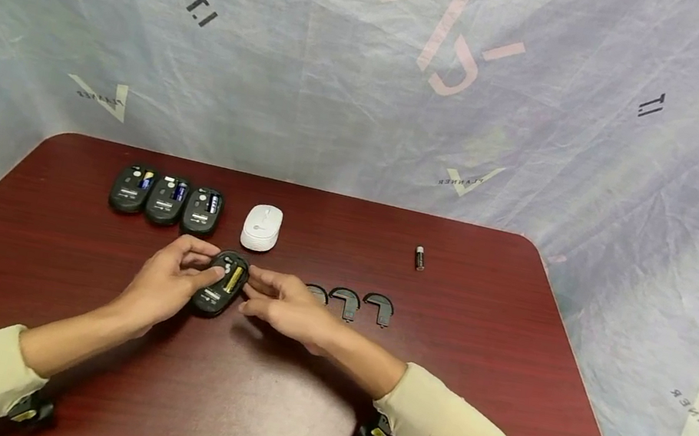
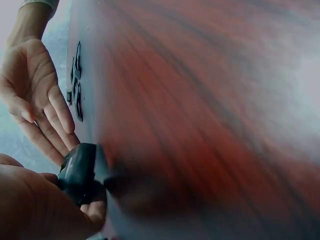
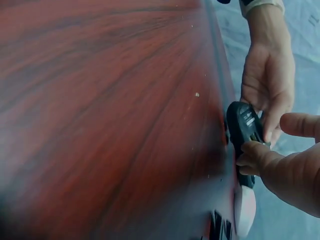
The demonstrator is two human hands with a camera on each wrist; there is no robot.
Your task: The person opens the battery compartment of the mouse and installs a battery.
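Observation:
My left hand (image 1: 162, 286) holds a black computer mouse (image 1: 210, 299) bottom side up, its thumb across the underside. The mouse's battery bay is uncovered, and a yellow battery (image 1: 234, 279) lies in it. From the other side my right hand (image 1: 294, 310) reaches in with extended fingers, fingertips right at the mouse's edge. In the left wrist view the right palm (image 2: 32, 75) faces the camera, its fingers stretched toward the mouse (image 2: 80, 170). The right wrist view shows the right fingers (image 3: 260, 155) overlapping the mouse's side and the left hand (image 3: 270, 80) gripping it from behind.
Several black mice (image 1: 166, 201) lie underside up in a row at the back left, batteries in their bays. A white mouse (image 1: 261, 227) stands beside them. Black battery covers (image 1: 345, 299) lie right of the hands, partly behind the right one. A loose battery (image 1: 419, 258) is farther right.

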